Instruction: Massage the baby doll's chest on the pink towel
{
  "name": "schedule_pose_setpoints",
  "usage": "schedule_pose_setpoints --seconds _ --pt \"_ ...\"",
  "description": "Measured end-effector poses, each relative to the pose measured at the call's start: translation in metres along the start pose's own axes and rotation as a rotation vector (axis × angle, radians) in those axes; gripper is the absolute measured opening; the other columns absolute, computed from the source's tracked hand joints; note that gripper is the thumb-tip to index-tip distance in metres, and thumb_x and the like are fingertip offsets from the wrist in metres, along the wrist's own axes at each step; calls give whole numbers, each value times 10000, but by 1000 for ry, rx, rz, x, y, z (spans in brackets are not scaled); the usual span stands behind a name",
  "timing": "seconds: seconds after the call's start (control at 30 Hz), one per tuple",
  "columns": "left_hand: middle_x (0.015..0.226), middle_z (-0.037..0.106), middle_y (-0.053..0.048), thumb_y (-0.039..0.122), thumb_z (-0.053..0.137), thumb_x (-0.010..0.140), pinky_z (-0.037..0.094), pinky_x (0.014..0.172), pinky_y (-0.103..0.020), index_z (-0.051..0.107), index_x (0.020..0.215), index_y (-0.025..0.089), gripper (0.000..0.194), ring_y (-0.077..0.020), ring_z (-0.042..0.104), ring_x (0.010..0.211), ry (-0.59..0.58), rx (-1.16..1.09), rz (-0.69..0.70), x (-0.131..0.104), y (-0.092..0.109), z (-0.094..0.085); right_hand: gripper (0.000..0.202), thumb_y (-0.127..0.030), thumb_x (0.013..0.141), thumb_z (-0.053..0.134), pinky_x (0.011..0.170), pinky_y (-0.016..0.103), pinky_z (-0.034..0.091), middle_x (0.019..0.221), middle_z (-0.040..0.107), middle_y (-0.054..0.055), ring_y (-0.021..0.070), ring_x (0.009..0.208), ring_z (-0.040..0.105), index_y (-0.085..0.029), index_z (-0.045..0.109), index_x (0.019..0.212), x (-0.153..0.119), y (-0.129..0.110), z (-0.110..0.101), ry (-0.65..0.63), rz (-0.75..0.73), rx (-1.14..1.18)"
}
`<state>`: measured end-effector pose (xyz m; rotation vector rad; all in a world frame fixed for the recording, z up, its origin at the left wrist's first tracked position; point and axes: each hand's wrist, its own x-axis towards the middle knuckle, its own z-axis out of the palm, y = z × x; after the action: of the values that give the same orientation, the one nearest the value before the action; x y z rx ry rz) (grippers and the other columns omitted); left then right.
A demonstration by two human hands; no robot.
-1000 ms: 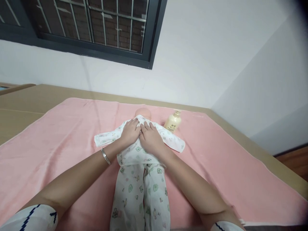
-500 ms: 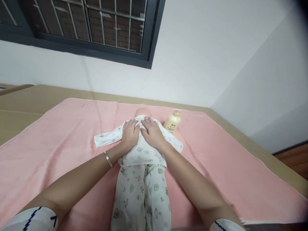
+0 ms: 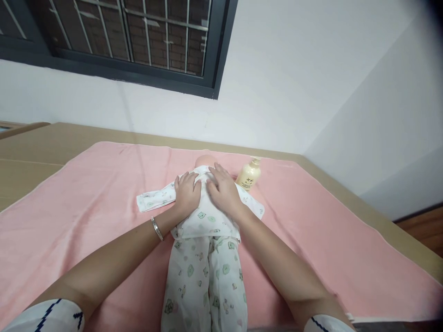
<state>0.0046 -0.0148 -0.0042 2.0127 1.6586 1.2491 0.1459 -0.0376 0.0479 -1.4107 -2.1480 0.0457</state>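
Observation:
A baby doll lies stretched out in front of me, dressed in a white printed top point(image 3: 204, 219) and matching printed trousers point(image 3: 190, 276). Only the crown of its head point(image 3: 206, 160) shows beyond the collar. My left hand point(image 3: 188, 192) rests on the left side of the doll's upper body, fingers extended and slightly apart. On the right side of the chest lies my right hand point(image 3: 224, 190), flat with its thumb spread inward. Neither hand grips anything. Both sleeves of the top reach out sideways. A silver bangle point(image 3: 157, 228) circles my left wrist.
Just right of the doll's shoulder a pale yellow bottle point(image 3: 248, 175) stands on the pink blanket point(image 3: 114, 184). The blanket covers a tan surface point(image 3: 31, 143) that meets a white wall point(image 3: 277, 92). A dark-framed barred window point(image 3: 138, 32) is above.
My right hand has shifted slightly right and away from the middle of the doll's chest, with its fingers closer together. My left hand remains almost where it was.

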Motion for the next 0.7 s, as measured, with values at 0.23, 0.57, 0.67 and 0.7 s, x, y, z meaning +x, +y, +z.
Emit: schedule_pose_setpoints --seconds 0.23,0.57,0.67,0.7 --pt "1375 612 -114 278 445 908 166 1212 -584 617 1238 205 380 -293 462 1375 -37 14 5 0 8 -6 479 -273 1014 359 1204 555 190 1558 376 125 281 1474 292 -170 454 1472 8 16 -25 -259 -44 -118" --pt "1451 552 -115 351 597 831 359 1180 -425 586 1291 186 489 -275 481 1379 -449 -934 -87 -2 119 -5 582 -139 897 366 1198 499 282 1533 405 163 282 1455 338 -77 443 1470 9 81 -122 131 240 -49" --pt "1504 463 -211 402 421 926 396 1150 -342 456 1403 52 593 -244 488 1379 -521 -1321 -448 33 143 15 607 -97 876 341 1199 456 305 1497 465 139 248 1426 393 -99 444 1474 8 89 -119 69 214 15" --pt "1534 418 -217 427 388 941 382 1156 -320 394 1444 25 644 -232 453 1406 -502 -1389 -506 45 148 20 620 -84 870 336 1208 446 292 1510 450 135 240 1436 377 -94 428 1483 9 91 -116 61 193 18"
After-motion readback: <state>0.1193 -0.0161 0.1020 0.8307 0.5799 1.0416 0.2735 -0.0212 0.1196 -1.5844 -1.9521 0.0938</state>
